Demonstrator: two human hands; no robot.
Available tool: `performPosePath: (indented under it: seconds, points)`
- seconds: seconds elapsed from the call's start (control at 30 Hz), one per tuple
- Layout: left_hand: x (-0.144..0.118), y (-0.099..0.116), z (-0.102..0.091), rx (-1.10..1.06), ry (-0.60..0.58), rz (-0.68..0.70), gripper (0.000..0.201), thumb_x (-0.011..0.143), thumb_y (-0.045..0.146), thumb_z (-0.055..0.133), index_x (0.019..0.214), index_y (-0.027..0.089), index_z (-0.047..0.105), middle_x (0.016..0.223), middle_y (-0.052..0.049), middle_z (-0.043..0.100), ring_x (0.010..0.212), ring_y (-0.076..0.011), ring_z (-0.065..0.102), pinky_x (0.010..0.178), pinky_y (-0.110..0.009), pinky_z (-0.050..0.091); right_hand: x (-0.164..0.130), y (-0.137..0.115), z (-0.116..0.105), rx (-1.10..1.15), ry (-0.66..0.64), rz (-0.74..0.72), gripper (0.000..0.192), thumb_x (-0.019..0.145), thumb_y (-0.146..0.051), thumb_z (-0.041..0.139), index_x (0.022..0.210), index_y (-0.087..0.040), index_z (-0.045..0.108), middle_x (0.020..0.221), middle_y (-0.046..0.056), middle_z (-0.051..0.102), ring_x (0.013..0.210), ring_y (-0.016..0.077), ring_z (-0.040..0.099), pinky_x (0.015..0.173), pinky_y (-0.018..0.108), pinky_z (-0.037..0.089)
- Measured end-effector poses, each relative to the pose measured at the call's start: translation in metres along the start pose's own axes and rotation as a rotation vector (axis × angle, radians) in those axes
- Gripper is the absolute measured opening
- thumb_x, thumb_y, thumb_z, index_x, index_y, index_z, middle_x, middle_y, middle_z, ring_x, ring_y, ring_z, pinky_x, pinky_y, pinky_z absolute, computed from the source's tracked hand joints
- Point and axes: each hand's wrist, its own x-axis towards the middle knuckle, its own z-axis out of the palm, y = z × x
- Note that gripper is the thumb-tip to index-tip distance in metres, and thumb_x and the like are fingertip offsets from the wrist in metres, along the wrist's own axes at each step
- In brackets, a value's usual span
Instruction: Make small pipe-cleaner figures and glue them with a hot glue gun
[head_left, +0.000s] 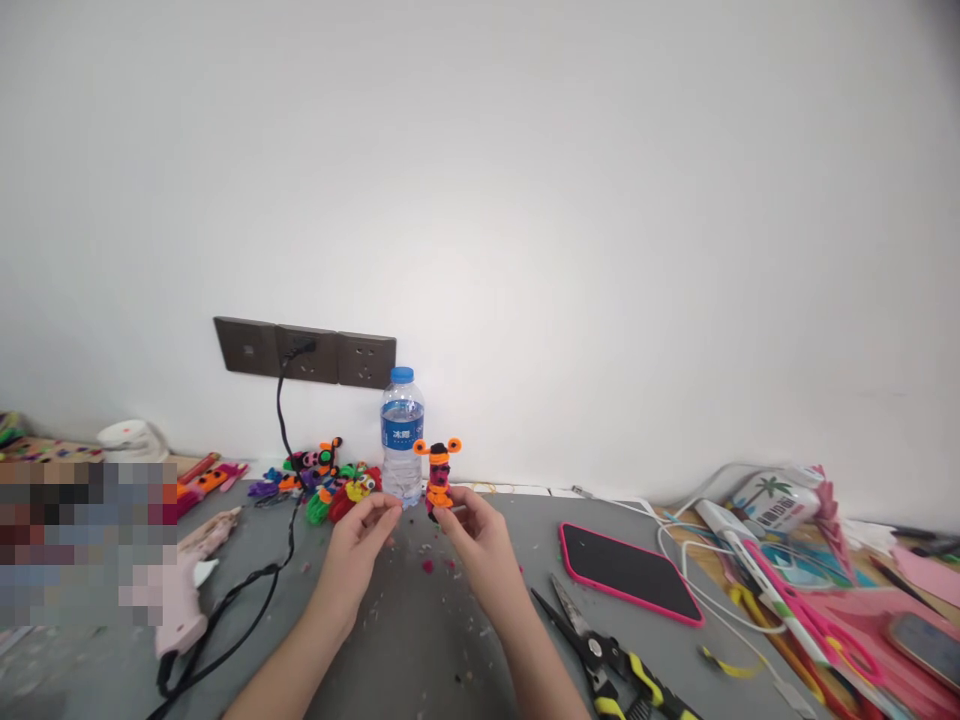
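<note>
Upright in the fingers of my right hand (480, 540) is a small fuzzy pipe-cleaner figure (439, 475), orange, black and magenta, with two orange loops sticking out at its top. To its left, my left hand (364, 535) is closed with thumb and forefinger together, apart from the figure; what they pinch, if anything, is too small to make out. A water bottle (403, 430) with a blue cap and label stands just behind the hands. Several colourful pipe-cleaner figures (352, 490) lie in a heap left of the bottle.
A pink glue gun (176, 600) with a black cord lies at left, its cord running up towards the wall sockets (307, 352). At right are a pink-edged phone (630, 572), black-and-yellow pliers (596, 650), white cables and pink scissors (832, 630). Small scraps dot the grey mat.
</note>
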Motion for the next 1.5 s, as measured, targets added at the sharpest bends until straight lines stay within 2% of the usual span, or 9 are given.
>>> performPosePath:
  seconds: [0.13, 0.27, 0.47, 0.73, 0.93, 1.17, 1.5]
  points:
    - [-0.002, 0.004, 0.001, -0.088, 0.003, -0.033, 0.04, 0.064, 0.054, 0.076, 0.082, 0.019, 0.067, 0.067, 0.002, 0.055, 0.067, -0.015, 0.052, 0.062, -0.023, 0.044, -0.001, 0.0, 0.001, 0.0, -0.013, -0.014, 0.027, 0.08, -0.038, 0.063, 0.091, -0.015, 0.069, 0.079, 0.005, 0.068, 0.061, 0.0135, 0.051, 0.057, 0.025, 0.042]
    - [-0.005, 0.011, 0.002, -0.16, 0.032, -0.069, 0.04, 0.06, 0.052, 0.079, 0.079, 0.018, 0.066, 0.071, 0.0, 0.057, 0.07, -0.0157, 0.054, 0.064, -0.025, 0.047, -0.002, 0.0, 0.001, 0.013, -0.02, -0.019, 0.026, 0.079, -0.038, 0.065, 0.09, -0.015, 0.069, 0.082, 0.005, 0.07, 0.062, 0.0148, 0.053, 0.058, 0.026, 0.044]
    - [-0.005, 0.016, 0.004, -0.222, 0.008, -0.099, 0.039, 0.059, 0.05, 0.081, 0.075, 0.017, 0.066, 0.07, 0.001, 0.056, 0.068, -0.0143, 0.054, 0.063, -0.024, 0.048, -0.003, -0.001, 0.001, 0.001, -0.051, 0.007, 0.03, 0.079, -0.041, 0.064, 0.091, -0.015, 0.069, 0.078, 0.004, 0.067, 0.061, 0.0143, 0.051, 0.057, 0.025, 0.042]
    - [-0.007, 0.018, 0.005, -0.254, -0.017, -0.063, 0.037, 0.06, 0.047, 0.082, 0.074, 0.017, 0.064, 0.067, 0.002, 0.054, 0.063, -0.0119, 0.05, 0.062, -0.024, 0.046, -0.003, -0.002, 0.0, -0.029, -0.084, 0.019, 0.031, 0.078, -0.041, 0.063, 0.094, -0.015, 0.07, 0.08, 0.004, 0.066, 0.06, 0.0132, 0.049, 0.055, 0.025, 0.041]
    - [-0.007, 0.016, 0.005, -0.23, -0.02, -0.045, 0.035, 0.063, 0.043, 0.081, 0.081, 0.019, 0.063, 0.071, 0.003, 0.053, 0.063, -0.0121, 0.05, 0.062, -0.025, 0.046, -0.004, -0.003, -0.001, -0.121, -0.057, -0.046, 0.026, 0.079, -0.035, 0.061, 0.093, -0.016, 0.073, 0.08, 0.005, 0.068, 0.063, 0.016, 0.053, 0.059, 0.027, 0.045]
    - [-0.006, 0.011, 0.003, -0.223, -0.017, -0.067, 0.039, 0.061, 0.044, 0.082, 0.07, 0.02, 0.052, 0.07, 0.004, 0.054, 0.06, -0.0112, 0.047, 0.061, -0.024, 0.045, -0.003, -0.004, -0.004, -0.257, 0.024, -0.149, 0.022, 0.08, -0.026, 0.055, 0.092, -0.02, 0.073, 0.086, 0.005, 0.067, 0.074, 0.0192, 0.059, 0.068, 0.029, 0.047]
    - [-0.006, 0.008, 0.003, -0.271, -0.048, -0.125, 0.04, 0.063, 0.038, 0.082, 0.069, 0.021, 0.047, 0.073, 0.003, 0.055, 0.061, -0.0102, 0.048, 0.062, -0.025, 0.045, -0.003, -0.008, -0.008, -0.288, -0.003, -0.19, 0.025, 0.086, -0.025, 0.051, 0.101, -0.02, 0.07, 0.094, 0.007, 0.069, 0.085, 0.0212, 0.06, 0.074, 0.03, 0.044]
